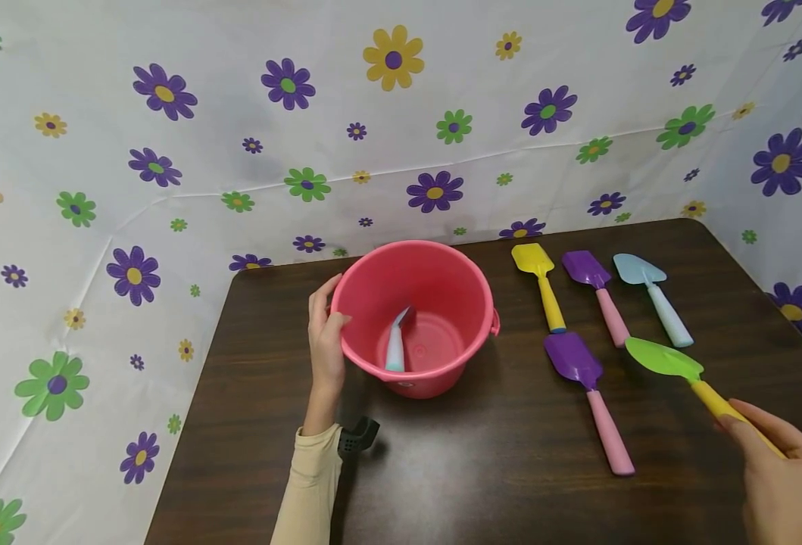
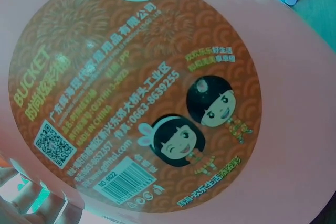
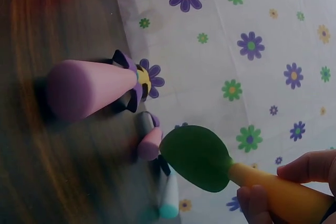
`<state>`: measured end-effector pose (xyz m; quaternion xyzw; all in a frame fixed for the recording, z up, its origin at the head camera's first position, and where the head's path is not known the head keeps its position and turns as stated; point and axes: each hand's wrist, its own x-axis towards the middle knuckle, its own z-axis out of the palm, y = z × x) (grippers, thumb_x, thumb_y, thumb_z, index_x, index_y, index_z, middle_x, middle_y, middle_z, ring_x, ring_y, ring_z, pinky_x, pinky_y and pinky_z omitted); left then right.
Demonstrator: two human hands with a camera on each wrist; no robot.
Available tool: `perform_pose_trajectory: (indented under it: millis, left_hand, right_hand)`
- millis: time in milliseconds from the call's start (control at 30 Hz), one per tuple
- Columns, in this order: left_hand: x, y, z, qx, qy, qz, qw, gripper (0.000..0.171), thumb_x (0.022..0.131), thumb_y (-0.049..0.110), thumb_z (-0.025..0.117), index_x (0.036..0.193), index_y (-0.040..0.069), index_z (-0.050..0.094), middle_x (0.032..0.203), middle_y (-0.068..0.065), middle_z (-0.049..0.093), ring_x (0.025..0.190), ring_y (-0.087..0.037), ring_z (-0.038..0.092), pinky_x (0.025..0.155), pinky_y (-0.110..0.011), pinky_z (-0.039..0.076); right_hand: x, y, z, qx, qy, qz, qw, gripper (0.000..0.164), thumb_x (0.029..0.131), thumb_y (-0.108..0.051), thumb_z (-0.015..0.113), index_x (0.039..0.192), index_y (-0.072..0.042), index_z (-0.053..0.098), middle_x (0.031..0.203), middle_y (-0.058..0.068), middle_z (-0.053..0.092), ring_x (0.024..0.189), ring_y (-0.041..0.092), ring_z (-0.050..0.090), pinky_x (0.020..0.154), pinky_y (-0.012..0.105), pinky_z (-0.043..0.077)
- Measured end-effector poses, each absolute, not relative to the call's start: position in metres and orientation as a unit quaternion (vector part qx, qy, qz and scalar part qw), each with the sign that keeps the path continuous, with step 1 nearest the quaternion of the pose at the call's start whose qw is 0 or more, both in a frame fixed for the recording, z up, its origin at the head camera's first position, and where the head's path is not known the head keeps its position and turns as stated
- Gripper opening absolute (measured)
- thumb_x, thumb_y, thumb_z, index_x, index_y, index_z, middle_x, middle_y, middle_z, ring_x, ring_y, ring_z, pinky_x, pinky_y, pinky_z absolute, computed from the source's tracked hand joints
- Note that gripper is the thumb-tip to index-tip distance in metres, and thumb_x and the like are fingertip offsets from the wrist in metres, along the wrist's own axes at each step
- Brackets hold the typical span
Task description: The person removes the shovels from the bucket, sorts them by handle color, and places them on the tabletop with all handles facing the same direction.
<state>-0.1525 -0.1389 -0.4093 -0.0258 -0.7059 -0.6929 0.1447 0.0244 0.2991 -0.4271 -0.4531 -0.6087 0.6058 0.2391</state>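
Note:
A pink bucket (image 1: pixel 410 276) stands on the table, and my left hand (image 1: pixel 326 337) grips its left rim with the thumb over the edge. Inside it leans a small trowel (image 1: pixel 395 348) with a pale blue-white handle. My right hand (image 1: pixel 782 462) holds a garden trowel (image 1: pixel 666 361) by its yellow handle, the green blade pointing left toward the other tools. In the right wrist view the green blade (image 3: pixel 197 158) appears raised off the table. The left wrist view is filled by the bucket's printed label (image 2: pixel 136 98), with a few fingers (image 2: pixel 26 198) at the lower left.
Right of the bucket lie a yellow shovel (image 1: pixel 549 299), two purple shovels with pink handles (image 1: pixel 608 431) (image 1: pixel 612 318), and a light blue trowel (image 1: pixel 661 306). The dark wooden table (image 1: pixel 251 424) backs onto a flowered cloth (image 1: pixel 237 38).

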Motion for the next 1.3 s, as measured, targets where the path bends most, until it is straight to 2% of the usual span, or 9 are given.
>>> perform_pose_trajectory:
  millis: [233, 333, 433, 533, 567, 667, 833, 1000, 1300]
  left_hand:
    - [-0.152, -0.138, -0.409, -0.023, -0.707, -0.692, 0.143, 0.060, 0.085, 0.006, 0.049, 0.144, 0.006, 0.055, 0.139, -0.008, 0.049, 0.119, -0.027, 0.051, 0.089, -0.034, 0.055]
    - [-0.152, -0.138, -0.408, -0.021, -0.706, -0.694, 0.142, 0.060, 0.085, 0.006, 0.049, 0.145, 0.007, 0.055, 0.139, -0.008, 0.048, 0.120, -0.028, 0.051, 0.090, -0.036, 0.055]
    - [-0.152, -0.138, -0.408, -0.020, -0.706, -0.694, 0.141, 0.060, 0.085, 0.006, 0.048, 0.145, 0.007, 0.055, 0.140, -0.008, 0.048, 0.120, -0.028, 0.051, 0.090, -0.037, 0.055]
    - [-0.152, -0.138, -0.408, -0.021, -0.707, -0.693, 0.141, 0.060, 0.086, 0.005, 0.047, 0.145, 0.007, 0.055, 0.140, -0.008, 0.048, 0.120, -0.028, 0.051, 0.090, -0.037, 0.055]
    - [-0.152, -0.138, -0.408, -0.022, -0.707, -0.693, 0.141, 0.060, 0.086, 0.005, 0.047, 0.145, 0.007, 0.055, 0.140, -0.009, 0.048, 0.120, -0.029, 0.051, 0.090, -0.037, 0.055]
    - [-0.151, -0.138, -0.408, -0.022, -0.708, -0.692, 0.141, 0.059, 0.086, 0.006, 0.047, 0.145, 0.007, 0.055, 0.139, -0.008, 0.048, 0.119, -0.029, 0.051, 0.090, -0.039, 0.055]
    - [-0.151, -0.138, -0.408, -0.023, -0.707, -0.692, 0.143, 0.059, 0.086, 0.006, 0.047, 0.145, 0.007, 0.056, 0.139, -0.008, 0.049, 0.118, -0.028, 0.052, 0.089, -0.036, 0.055]
    - [-0.151, -0.139, -0.409, -0.025, -0.706, -0.694, 0.142, 0.059, 0.086, 0.006, 0.048, 0.145, 0.007, 0.055, 0.139, -0.008, 0.048, 0.119, -0.028, 0.051, 0.089, -0.035, 0.055]
    - [-0.151, -0.138, -0.409, -0.026, -0.703, -0.697, 0.140, 0.059, 0.086, 0.006, 0.048, 0.145, 0.007, 0.055, 0.140, -0.008, 0.048, 0.120, -0.028, 0.051, 0.090, -0.037, 0.055]
  right_hand:
    - [0.029, 0.305, -0.436, -0.439, -0.642, 0.591, 0.214, 0.029, 0.096, -0.003, 0.069, 0.104, -0.029, 0.080, 0.069, -0.026, 0.068, 0.063, -0.010, 0.064, 0.046, 0.010, 0.037]
    - [0.029, 0.310, -0.441, -0.428, -0.728, 0.518, 0.139, 0.024, 0.098, -0.010, 0.069, 0.121, -0.015, 0.076, 0.070, -0.034, 0.061, 0.060, -0.015, 0.059, 0.048, 0.010, 0.038]
    - [0.027, 0.314, -0.446, -0.399, -0.812, 0.422, 0.064, 0.039, 0.099, -0.016, 0.070, 0.132, 0.004, 0.066, 0.077, -0.011, 0.074, 0.058, -0.012, 0.056, 0.052, 0.011, 0.044]
    - [0.024, 0.316, -0.454, -0.365, -0.863, 0.349, 0.019, 0.044, 0.097, -0.019, 0.073, 0.128, 0.010, 0.065, 0.096, 0.023, 0.076, 0.068, 0.015, 0.068, 0.052, 0.016, 0.041]
    - [0.024, 0.317, -0.456, -0.350, -0.875, 0.333, 0.010, 0.044, 0.096, -0.019, 0.074, 0.126, 0.011, 0.065, 0.103, 0.028, 0.073, 0.073, 0.025, 0.070, 0.053, 0.017, 0.040]
    - [0.024, 0.321, -0.465, -0.300, -0.905, 0.300, 0.006, 0.042, 0.093, -0.020, 0.077, 0.119, 0.012, 0.067, 0.099, 0.027, 0.074, 0.088, 0.044, 0.070, 0.055, 0.020, 0.037]
    - [0.024, 0.326, -0.475, -0.218, -0.939, 0.263, 0.042, 0.037, 0.090, -0.016, 0.079, 0.110, 0.014, 0.069, 0.089, 0.025, 0.074, 0.077, 0.042, 0.071, 0.064, 0.032, 0.040]
    - [0.022, 0.328, -0.479, -0.177, -0.951, 0.248, 0.054, 0.038, 0.087, -0.012, 0.081, 0.109, 0.015, 0.066, 0.088, 0.027, 0.072, 0.082, 0.050, 0.068, 0.071, 0.052, 0.037]
    - [0.018, 0.331, -0.478, -0.177, -0.953, 0.243, 0.014, 0.044, 0.091, -0.018, 0.078, 0.113, 0.017, 0.063, 0.090, 0.028, 0.071, 0.082, 0.049, 0.066, 0.071, 0.054, 0.040]
